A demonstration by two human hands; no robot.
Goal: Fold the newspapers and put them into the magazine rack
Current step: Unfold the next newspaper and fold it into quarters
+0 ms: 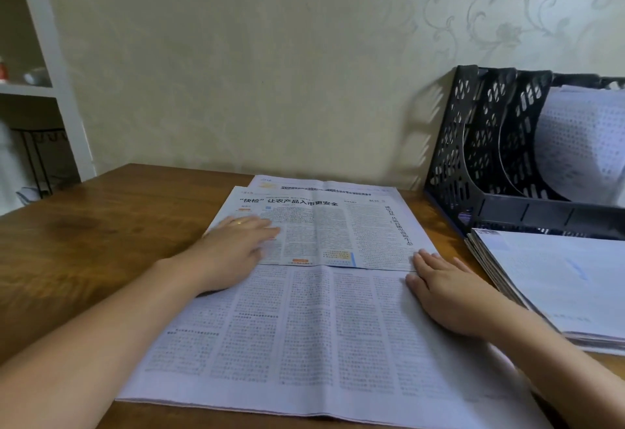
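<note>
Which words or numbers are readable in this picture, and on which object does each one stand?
"快检" 让农产品入市更安全: headline on the folded-over top sheet of the newspaper under both hands.
Vertical headline at that sheet's right edge: too blurred to read.
Headline on the sheet behind: blurred, unreadable.
Body text on all sheets, on the stack of newspapers and on the paper in the magazine rack: too small.

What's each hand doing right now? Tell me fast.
Left hand: open, fingers flat, pressing on the newspaper.
Right hand: open, fingers straight, resting flat on the same newspaper near its right edge.
</note>
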